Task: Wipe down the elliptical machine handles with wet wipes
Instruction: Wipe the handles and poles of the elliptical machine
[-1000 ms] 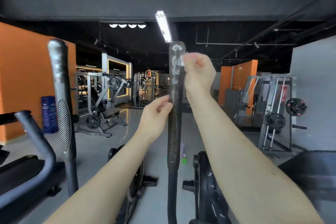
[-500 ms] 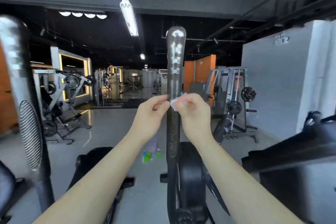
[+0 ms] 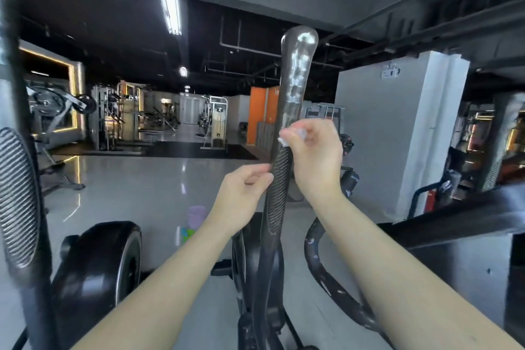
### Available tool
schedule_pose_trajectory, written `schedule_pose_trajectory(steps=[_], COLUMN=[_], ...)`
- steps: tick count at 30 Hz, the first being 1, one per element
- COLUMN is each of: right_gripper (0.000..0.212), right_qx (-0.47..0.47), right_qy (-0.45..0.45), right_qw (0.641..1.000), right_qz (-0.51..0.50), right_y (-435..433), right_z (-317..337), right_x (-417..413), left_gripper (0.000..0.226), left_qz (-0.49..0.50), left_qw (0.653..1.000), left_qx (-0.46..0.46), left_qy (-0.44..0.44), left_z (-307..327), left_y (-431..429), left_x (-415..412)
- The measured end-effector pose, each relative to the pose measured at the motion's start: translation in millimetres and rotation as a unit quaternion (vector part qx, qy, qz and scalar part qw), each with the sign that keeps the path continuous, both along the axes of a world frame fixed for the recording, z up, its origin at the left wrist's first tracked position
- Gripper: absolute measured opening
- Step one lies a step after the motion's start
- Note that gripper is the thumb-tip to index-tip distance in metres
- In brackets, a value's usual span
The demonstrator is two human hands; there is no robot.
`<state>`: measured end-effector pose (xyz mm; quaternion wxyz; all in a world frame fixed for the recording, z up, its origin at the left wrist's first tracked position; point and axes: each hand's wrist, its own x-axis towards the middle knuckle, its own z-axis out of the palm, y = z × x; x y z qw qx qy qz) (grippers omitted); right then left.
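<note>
Fingers (image 3: pixel 302 138) of my right hand (image 3: pixel 316 162) pinch the wet wipe (image 3: pixel 287 139) against the centre-frame handle (image 3: pixel 297 85). Those of my left hand (image 3: pixel 243 193) curl beside it, grip unclear. So thin a pinch could drop the wipe.

The right hand (image 3: pixel 315 156) is pinching a wet wipe (image 3: pixel 292 133) against the handle (image 3: pixel 295 79); the left hand (image 3: pixel 241 199), at its seven o'clock, is holding the handle.

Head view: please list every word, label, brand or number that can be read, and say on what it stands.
No text can be read in this view.
The small sign high on the white wall: too blurred to read.
On the handle and the wet wipe: no lettering shows.
</note>
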<state>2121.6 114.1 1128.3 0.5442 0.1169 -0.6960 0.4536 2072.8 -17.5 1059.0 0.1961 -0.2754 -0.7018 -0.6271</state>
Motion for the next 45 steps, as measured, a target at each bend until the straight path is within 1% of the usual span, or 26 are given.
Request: schedule_pose_trajectory(steps=[3,4,7,9,11,13,15,17,20,23,26,28,30,34,36,38,40,42,45], right_gripper=[0.024,0.024,0.027,0.029,0.024,0.019,0.016,0.014,0.012,0.013,0.02,0.02,0.019,0.014,0.013,0.013,0.015,0.017,0.025], right_qx=[0.038,0.04,0.032,0.032,0.03,0.042,0.069,0.098,0.121,0.126,0.126,0.132,0.121,0.104,0.109,0.107,0.088,0.074,0.047], right_qy=[-0.003,-0.022,-0.114,-0.148,-0.125,-0.068,-0.013,0.014,0.023,0.009,-0.056,-0.108,-0.109,-0.018,-0.011,-0.014,-0.018,-0.044,-0.155], right_qw=[0.999,0.999,0.993,0.988,0.991,0.996,0.995,0.991,0.988,0.989,0.989,0.984,0.984,0.991,0.99,0.991,0.994,0.995,0.986], right_qz=[-0.022,-0.023,-0.02,-0.022,-0.029,-0.05,-0.075,-0.091,-0.089,-0.072,-0.057,-0.057,-0.068,-0.084,-0.086,-0.081,-0.059,-0.039,-0.026], right_y=[0.4,0.6,1.0,0.0,0.2,-1.3,-3.5,-5.7,-3.2,1.1,3.4,3.1,5.0,5.1,2.4,0.5,0.4,-0.1,-0.2], right_z=[-28.7,-45.0,-97.0,-111.3,-96.8,-64.4,-32.4,-19.0,-37.7,-86.0,-147.5,-176.2,-173.5,-106.2,-83.9,-88.0,-113.0,-149.4,-198.7], right_x=[3.6,3.6,3.2,3.2,0.9,-0.1,-1.5,-3.8,-5.5,-5.9,-5.7,-2.0,-1.1,-6.7,-9.0,-10.1,-9.6,-8.1,-2.7], left_gripper=[0.023,0.024,0.026,0.027,0.026,0.026,0.025,0.025,0.032,0.037,0.048,0.049,0.046,0.045,0.046,0.046,0.044,0.044,0.051], left_qz=[-0.012,-0.012,-0.012,-0.013,-0.015,-0.018,-0.026,-0.03,-0.041,-0.04,-0.043,-0.046,-0.041,-0.033,-0.032,-0.03,-0.024,-0.021,-0.021], left_qw=[1.0,1.0,0.999,0.999,0.999,0.999,0.999,0.999,0.999,0.998,0.997,0.997,0.997,0.997,0.998,0.997,0.997,0.997,0.996], left_qx=[-0.001,-0.008,-0.032,-0.044,-0.049,-0.043,-0.033,-0.025,-0.01,-0.013,-0.029,-0.035,-0.032,-0.015,-0.009,-0.007,-0.015,-0.03,-0.044], left_qy=[0.005,0.005,0.001,-0.003,0.003,0.004,-0.008,-0.02,-0.03,-0.044,-0.049,-0.054,-0.059,-0.061,-0.062,-0.067,-0.075,-0.075,-0.069], left_z=[-5.5,-8.3,-17.5,-21.2,-21.6,-21.4,-22.4,-25.0,-31.7,-43.9,-54.3,-59.6,-63.5,-67.4,-68.2,-70.3,-75.7,-82.7,-89.9], left_y=[-2.4,-3.7,-7.7,-10.1,-10.9,-10.3,-9.5,-8.9,-9.3,-9.7,-10.5,-10.6,-9.9,-7.6,-6.7,-6.8,-7.8,-8.5,-9.0], left_x=[-2.0,-2.1,-1.0,-1.9,-3.0,-3.4,-4.6,-5.7,-5.3,-7.2,-9.7,-10.1,-8.8,-6.7,-5.2,-3.1,-1.3,-0.7,1.1])
